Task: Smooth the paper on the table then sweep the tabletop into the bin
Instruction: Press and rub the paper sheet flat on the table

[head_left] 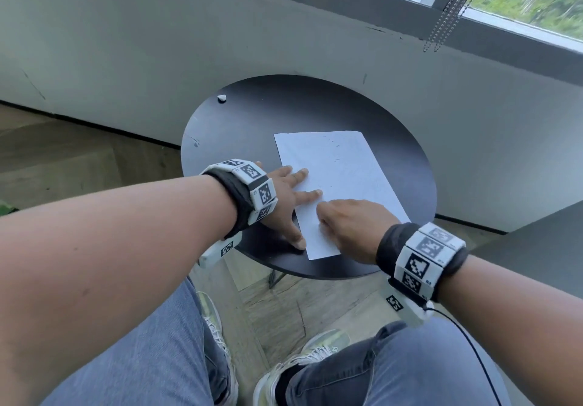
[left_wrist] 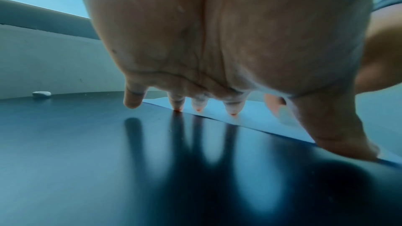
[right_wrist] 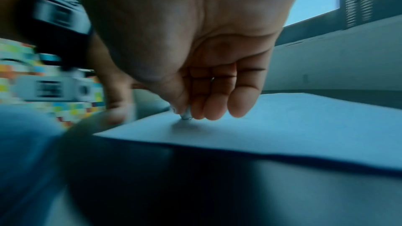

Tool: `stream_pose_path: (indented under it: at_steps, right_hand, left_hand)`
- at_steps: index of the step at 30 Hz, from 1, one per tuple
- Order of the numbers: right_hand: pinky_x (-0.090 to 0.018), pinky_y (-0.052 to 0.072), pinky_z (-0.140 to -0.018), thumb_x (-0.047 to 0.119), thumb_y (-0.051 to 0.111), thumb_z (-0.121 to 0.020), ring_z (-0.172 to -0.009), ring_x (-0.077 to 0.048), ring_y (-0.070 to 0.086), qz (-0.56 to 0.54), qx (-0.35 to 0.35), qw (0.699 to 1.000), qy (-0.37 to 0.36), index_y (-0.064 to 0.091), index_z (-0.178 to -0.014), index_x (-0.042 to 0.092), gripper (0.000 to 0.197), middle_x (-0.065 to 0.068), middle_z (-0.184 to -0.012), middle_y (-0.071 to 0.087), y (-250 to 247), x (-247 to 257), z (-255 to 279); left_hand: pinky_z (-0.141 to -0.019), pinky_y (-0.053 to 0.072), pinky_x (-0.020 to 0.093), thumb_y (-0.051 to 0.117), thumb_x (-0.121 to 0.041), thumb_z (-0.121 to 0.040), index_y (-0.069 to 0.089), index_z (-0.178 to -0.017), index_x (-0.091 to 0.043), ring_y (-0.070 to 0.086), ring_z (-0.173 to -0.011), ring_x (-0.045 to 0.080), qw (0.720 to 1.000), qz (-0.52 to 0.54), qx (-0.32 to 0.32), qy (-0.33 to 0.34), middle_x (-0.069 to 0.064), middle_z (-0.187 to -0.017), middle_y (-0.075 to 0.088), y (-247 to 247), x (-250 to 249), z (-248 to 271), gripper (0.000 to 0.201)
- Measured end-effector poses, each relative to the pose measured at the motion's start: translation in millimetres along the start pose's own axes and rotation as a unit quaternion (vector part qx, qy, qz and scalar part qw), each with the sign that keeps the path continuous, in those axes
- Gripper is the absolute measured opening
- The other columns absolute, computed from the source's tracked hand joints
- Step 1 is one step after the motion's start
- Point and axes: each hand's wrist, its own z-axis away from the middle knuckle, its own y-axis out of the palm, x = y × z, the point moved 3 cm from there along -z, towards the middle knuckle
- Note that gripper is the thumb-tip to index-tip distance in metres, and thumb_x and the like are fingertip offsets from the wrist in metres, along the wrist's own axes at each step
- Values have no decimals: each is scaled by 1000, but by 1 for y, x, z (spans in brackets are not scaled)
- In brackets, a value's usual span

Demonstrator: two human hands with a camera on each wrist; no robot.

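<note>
A white sheet of paper lies flat on the round black table, faintly creased. My left hand is spread with straight fingers across the sheet's left edge. In the left wrist view its fingertips press on the paper and the thumb sits at the near edge. My right hand rests on the near part of the sheet. Its bunched fingertips touch the paper and nothing shows in its grasp. A small white scrap lies at the table's far left rim, also seen as the scrap.
A grey wall runs close behind the table, with a window and hanging blind chains above on the right. Wooden floor lies to the left. My knees and shoes are just under the table's near edge.
</note>
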Motion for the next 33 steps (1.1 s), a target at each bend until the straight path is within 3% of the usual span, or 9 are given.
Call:
stream_pose_path:
  at_steps: [3,7,10,13,16,19,23,29,33]
  right_hand:
    - [-34,35,-60,24,41,-99,-74,-22,42,10,2,1000,-24,38,-91,24,8,5,-84,45,5,19,3]
    - [-33,32,-62,24,40,-100,-90,-28,59,-15,-33,999,34,47,-112,16,15,-3,-103,62,0,6,-15]
    - [-33,32,-62,18,42,-98,-88,-28,58,-6,-16,1000,-5,44,-101,21,5,0,-93,56,2,10,-10]
    - [-40,44,-64,15,43,-96,-79,-27,50,-28,24,997,-62,30,-99,32,21,3,-87,51,5,20,11]
    - [-46,49,-67,19,45,-98,-74,-29,48,-53,53,994,-82,27,-99,34,24,1,-83,52,4,19,24]
    - [-41,48,-69,28,45,-98,-79,-27,51,-48,27,998,-43,46,-96,25,3,-1,-90,60,5,9,14]
    - [-34,39,-66,31,41,-100,-79,-23,44,-51,-15,998,43,50,-111,16,20,-4,-95,61,7,-1,-3]
    - [-42,47,-72,29,42,-99,-81,-26,49,-69,48,995,-48,44,-93,20,11,-2,-90,59,11,15,29]
    - [-37,48,-75,34,47,-96,-84,-22,53,-137,14,985,101,48,-88,25,13,2,-90,60,6,-46,14]
  left_hand:
    - [-117,5,73,46,-84,-82,-9,-155,-53,-13,-156,25,1000,-6,-9,-6,-5,-168,-23,0,-2,-1,97]
    - [-116,6,73,42,-73,-93,-1,-156,-53,-11,-156,22,1000,18,-21,-9,-5,-169,-18,-1,-3,-3,79]
    - [-116,6,73,40,-71,-95,0,-156,-54,-10,-157,23,1000,21,-21,-9,-6,-169,-17,-1,-3,-3,75]
    - [-116,7,72,36,-69,-97,1,-156,-55,-9,-157,22,999,24,-30,-8,-7,-169,-16,0,-4,-4,70]
    - [-116,8,72,42,-77,-90,3,-156,-53,-8,-157,23,999,25,-41,-8,-6,-170,-14,3,-6,-5,80]
    - [-115,10,72,52,-80,-84,6,-156,-52,-8,-156,25,999,26,-43,-5,-4,-170,-14,4,-6,-4,90]
    - [-114,12,73,57,-80,-80,9,-155,-52,-6,-156,26,999,32,-43,-4,-3,-170,-11,0,-8,-3,94]
    - [-115,19,65,64,-69,-85,4,-157,-51,-3,-155,36,1000,19,-22,-12,6,-170,-10,-11,-16,2,96]
    - [-109,31,62,66,-70,-82,1,-153,-61,18,-148,44,1000,-11,-2,-23,12,-166,1,-20,-25,-6,96]
